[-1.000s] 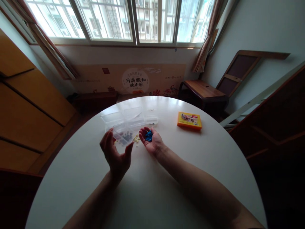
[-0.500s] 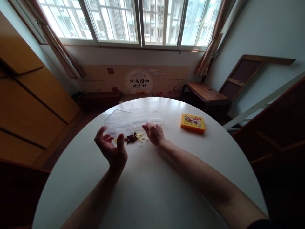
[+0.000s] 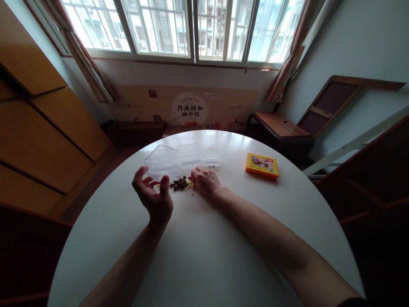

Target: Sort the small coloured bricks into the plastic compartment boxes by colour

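Right hand [image 3: 206, 182] has turned palm-down since a second ago, when it lay palm-up with blue bits cupped in it; now it rests flat on the bench [image 3: 204, 251], fingers [image 3: 195, 174] loosely spread, knuckles up. Cannot tell if anything is under the palm; no blue visible. Small pieces [image 3: 182, 183], dark brown with pale yellow ones, lie in a loose pile on the bench, touching the right fingertips on their left side. Left hand [image 3: 154, 196] sits just left of the pile, raised, palm up and cupped, fingers curled but apart, holding nothing visible; a second ago it gripped a small clear box tilted over that spot. Clear plastic boxes [image 3: 174, 157] stand just behind the pile, one lid angled up, a smaller clear one beside them to the right. Orange flat box [image 3: 262, 165] lies well apart to the right. Behind: window, curtains, a printed board against the wall, wooden stool, wood cabinets at left.

Risk, as I judge it: pile is loose and tiny, so a sweep of the flat right hand could scatter pieces across the smooth bench or mix the two colours further. Cupped left hand sits close to the open boxes and could knock the raised lid.
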Demonstrator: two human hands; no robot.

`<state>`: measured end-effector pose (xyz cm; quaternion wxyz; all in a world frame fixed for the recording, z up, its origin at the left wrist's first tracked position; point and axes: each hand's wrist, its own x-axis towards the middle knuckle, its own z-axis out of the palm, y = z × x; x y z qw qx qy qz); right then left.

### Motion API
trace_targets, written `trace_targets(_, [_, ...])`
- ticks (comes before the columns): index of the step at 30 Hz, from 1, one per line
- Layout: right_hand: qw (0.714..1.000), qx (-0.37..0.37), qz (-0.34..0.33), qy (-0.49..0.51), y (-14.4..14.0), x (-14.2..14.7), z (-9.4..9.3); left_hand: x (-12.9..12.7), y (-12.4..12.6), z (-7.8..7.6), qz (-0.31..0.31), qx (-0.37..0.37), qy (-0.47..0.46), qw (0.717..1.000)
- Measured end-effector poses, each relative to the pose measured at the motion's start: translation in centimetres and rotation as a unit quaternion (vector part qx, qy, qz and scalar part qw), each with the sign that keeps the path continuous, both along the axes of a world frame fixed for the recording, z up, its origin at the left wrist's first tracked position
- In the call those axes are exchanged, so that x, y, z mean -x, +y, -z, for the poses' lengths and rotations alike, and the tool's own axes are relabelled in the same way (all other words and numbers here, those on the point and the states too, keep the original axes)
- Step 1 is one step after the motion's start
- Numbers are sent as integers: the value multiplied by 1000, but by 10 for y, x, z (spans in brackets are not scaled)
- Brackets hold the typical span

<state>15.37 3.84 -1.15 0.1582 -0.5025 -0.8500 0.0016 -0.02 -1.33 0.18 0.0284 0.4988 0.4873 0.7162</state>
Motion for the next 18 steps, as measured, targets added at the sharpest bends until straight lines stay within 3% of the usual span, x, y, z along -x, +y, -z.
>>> trace_targets(8, [996, -45, -25, 67, -7, -5, -1, -1, -1, 1, 27, -4, -3, 1000])
trace_targets(12, [980, -56, 4, 191, -11, -13, 1, -2, -1, 2, 31, 1, 4, 1000])
trace_targets(15, [936, -52, 47, 344, -10, -22, 4, -4, -1, 3, 62, -8, -8, 998])
trace_targets(18, [860, 28, 94, 501, -10, -30, 2, -9, -3, 1, 113, -32, -18, 993])
